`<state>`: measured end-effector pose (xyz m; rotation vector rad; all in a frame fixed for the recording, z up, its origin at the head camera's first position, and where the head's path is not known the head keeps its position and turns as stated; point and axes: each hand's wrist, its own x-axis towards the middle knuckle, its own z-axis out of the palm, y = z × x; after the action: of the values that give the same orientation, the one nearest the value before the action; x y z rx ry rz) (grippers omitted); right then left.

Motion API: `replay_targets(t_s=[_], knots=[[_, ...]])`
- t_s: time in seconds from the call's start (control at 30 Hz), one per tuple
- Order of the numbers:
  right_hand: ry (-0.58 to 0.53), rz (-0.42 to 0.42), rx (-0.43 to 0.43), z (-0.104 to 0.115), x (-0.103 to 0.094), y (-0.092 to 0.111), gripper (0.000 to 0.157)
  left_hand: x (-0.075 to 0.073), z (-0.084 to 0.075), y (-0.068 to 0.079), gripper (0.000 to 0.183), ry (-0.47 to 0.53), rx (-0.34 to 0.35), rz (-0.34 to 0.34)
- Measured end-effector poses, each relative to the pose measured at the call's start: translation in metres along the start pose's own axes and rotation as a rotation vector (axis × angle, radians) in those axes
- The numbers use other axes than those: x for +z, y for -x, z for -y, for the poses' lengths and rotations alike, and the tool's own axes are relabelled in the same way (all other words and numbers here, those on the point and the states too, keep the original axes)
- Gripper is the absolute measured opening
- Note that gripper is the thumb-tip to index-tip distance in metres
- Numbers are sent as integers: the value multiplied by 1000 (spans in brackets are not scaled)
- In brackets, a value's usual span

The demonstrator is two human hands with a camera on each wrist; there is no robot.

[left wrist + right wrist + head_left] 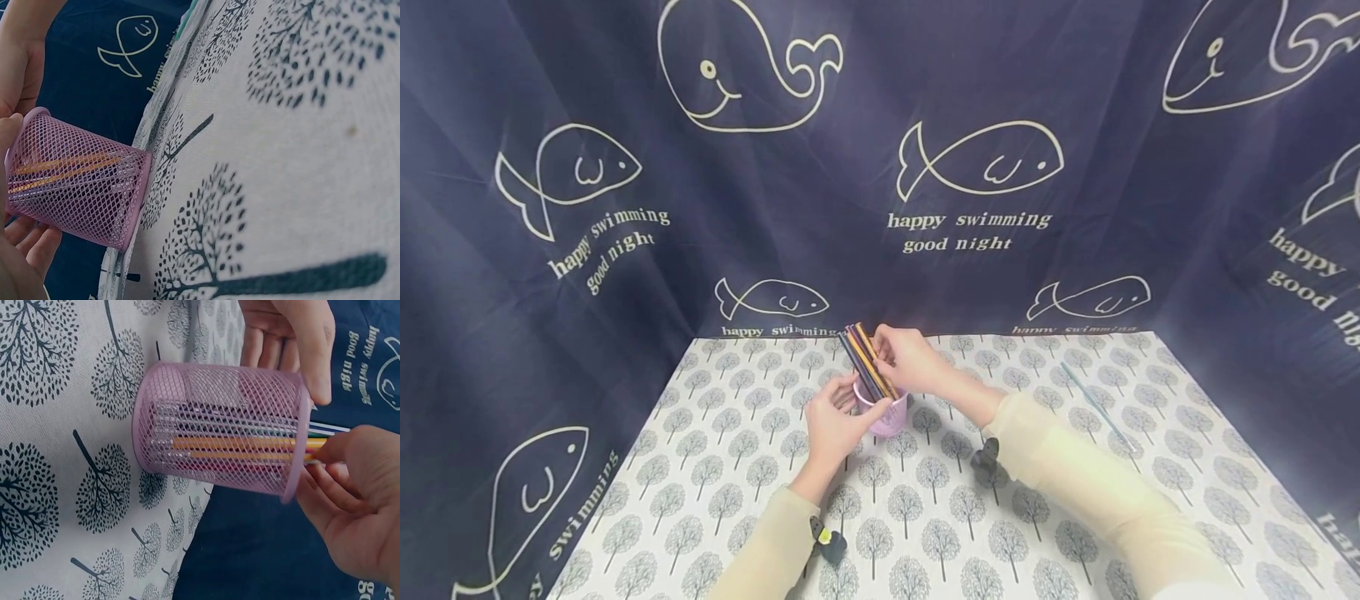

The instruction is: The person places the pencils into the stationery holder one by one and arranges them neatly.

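Note:
A pink mesh pen cup [891,419] stands on the tree-print cloth, its bottom touching it in the right wrist view. Several colored pencils [868,362], yellow, orange and dark ones among them, lean inside the cup and stick out above the rim. My left hand [835,421] holds the cup near its rim, thumb at the near side and fingers behind. With thumb and fingers, my right hand [356,500] pinches the pencils just above the rim. Through the mesh [81,181] the lower pencil ends show; my fingers hide part of the bundle.
A thin light-blue rod [1097,404] lies on the cloth to the right, apart from both hands. The tree-print cloth [940,533] covers the table. A dark blue curtain [850,200] with fish drawings hangs behind and along the sides.

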<state>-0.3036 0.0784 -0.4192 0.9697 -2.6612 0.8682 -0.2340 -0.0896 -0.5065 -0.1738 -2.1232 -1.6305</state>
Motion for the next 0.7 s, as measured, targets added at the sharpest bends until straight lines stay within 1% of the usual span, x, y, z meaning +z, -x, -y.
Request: replay_targets(t_s=[0.2,0.4,0.53,0.7], knots=[[23,-25,4,4,7,-2,15,0,1,0,62,0,1,-4],[-4,-57,22,2,4,0,17,1,-1,-1,62,-7,10,-3],[-10,-93,46,-2,-9,3,14,1,-2,-1,62,1,-6,-1],[2,-150,22,-14,-29,5,7,0,-2,0,63,8,-36,-3]])
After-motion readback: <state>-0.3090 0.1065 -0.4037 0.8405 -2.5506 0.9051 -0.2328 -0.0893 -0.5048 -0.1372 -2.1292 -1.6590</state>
